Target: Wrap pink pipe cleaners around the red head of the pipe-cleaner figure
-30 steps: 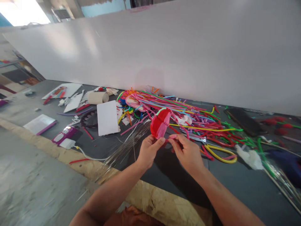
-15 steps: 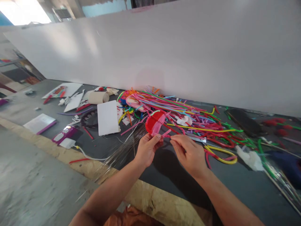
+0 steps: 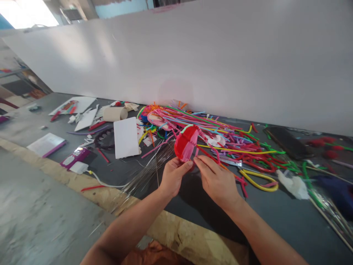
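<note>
A rounded red and pink pipe-cleaner piece (image 3: 186,142), with a pale green bit on its upper edge, is held upright above the dark table. My left hand (image 3: 175,175) is closed on its lower edge, thumb in front. Close beside it on the right, my right hand (image 3: 216,180) pinches a pink pipe cleaner (image 3: 196,151) at the piece's lower right. The fingertips of the two hands are nearly touching. Behind the piece spreads a heap of multicoloured pipe cleaners (image 3: 193,117). Yellow-handled scissors (image 3: 259,180) lie just right of my right hand.
A white card (image 3: 126,138), a cardboard tube (image 3: 114,114) and a purple device (image 3: 75,159) with a white cable are on the left. Thin wires (image 3: 149,171) lie left of my hands. A dark phone (image 3: 288,141) rests at the right. A white panel (image 3: 176,55) rises behind the table.
The red and pink piece has risen slightly and moved a little right, turning more towards me. My right hand has shifted left, closer to the left hand, and pinches nearer the piece.
</note>
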`<state>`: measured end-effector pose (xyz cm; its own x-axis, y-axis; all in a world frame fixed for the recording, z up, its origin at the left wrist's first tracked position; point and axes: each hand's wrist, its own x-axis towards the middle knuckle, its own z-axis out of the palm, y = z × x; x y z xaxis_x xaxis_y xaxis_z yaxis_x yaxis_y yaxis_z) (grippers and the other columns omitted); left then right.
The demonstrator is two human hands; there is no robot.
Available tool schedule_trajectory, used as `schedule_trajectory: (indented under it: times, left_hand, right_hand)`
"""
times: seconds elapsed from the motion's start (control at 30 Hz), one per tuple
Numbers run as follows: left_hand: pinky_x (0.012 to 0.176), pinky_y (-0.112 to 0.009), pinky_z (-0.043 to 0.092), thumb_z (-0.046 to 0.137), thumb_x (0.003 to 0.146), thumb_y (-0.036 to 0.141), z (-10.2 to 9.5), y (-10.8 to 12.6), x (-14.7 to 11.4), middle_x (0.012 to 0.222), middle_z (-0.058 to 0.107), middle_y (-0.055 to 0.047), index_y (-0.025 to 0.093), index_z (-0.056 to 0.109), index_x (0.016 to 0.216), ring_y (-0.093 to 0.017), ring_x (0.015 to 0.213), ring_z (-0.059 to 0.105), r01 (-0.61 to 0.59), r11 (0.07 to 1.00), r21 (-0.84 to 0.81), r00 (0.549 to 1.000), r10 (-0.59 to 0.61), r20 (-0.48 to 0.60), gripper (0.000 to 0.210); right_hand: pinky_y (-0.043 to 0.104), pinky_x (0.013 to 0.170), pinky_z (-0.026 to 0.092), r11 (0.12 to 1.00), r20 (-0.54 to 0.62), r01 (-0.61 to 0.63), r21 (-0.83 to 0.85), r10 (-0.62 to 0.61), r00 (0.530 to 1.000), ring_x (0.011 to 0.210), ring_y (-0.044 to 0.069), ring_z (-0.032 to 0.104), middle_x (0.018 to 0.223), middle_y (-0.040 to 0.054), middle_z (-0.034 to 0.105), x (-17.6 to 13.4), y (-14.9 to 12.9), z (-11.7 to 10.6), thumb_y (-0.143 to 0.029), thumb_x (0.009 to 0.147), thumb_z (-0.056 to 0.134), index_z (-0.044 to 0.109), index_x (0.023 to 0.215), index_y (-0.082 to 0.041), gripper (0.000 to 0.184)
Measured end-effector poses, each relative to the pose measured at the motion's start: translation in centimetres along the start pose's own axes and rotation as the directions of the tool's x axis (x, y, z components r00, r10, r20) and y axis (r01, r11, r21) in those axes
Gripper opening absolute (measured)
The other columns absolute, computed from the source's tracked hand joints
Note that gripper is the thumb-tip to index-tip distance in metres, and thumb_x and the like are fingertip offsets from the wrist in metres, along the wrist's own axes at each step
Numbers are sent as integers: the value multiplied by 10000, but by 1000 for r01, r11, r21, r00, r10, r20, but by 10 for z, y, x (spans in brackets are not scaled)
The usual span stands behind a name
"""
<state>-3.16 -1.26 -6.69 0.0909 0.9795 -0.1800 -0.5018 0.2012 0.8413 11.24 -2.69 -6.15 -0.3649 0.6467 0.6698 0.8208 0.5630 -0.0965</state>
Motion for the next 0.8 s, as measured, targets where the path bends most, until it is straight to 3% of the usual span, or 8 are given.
schedule_trajectory:
  times: [0.33,0.5,0.6,0.8]
  left_hand:
    - [828,-279,449,777,638,230,-4,-6,1,776,699,-19,160,723,822,-129,763,611,-75,993,89,997,73,25,204]
    - [778,-263,451,772,647,227,-4,-12,-2,735,692,-7,159,721,788,-116,715,596,-70,990,121,997,65,43,164]
    - [800,-269,449,763,663,238,-2,-13,-2,764,700,-22,150,718,825,-127,755,608,-51,993,108,997,44,68,189]
    - [761,-238,453,753,680,295,-3,-3,5,834,714,-59,131,697,835,-122,769,623,-6,999,38,1000,7,-17,233]
  right_hand:
    - [233,517,430,991,76,-124,40,121,990,745,135,677,1017,53,704,0,-3,1,-184,901,456,625,1028,-163,212]
    - [253,440,348,981,171,-193,-7,191,966,575,133,640,851,32,710,1,-2,0,-209,885,473,633,884,-182,162]
    - [257,428,336,979,213,-203,-19,202,956,562,139,633,833,32,703,2,-1,-2,-212,881,479,629,890,-182,154]
    - [234,645,466,978,32,-176,113,174,984,854,151,651,1033,65,681,5,3,-8,-200,892,477,605,1043,-176,200]
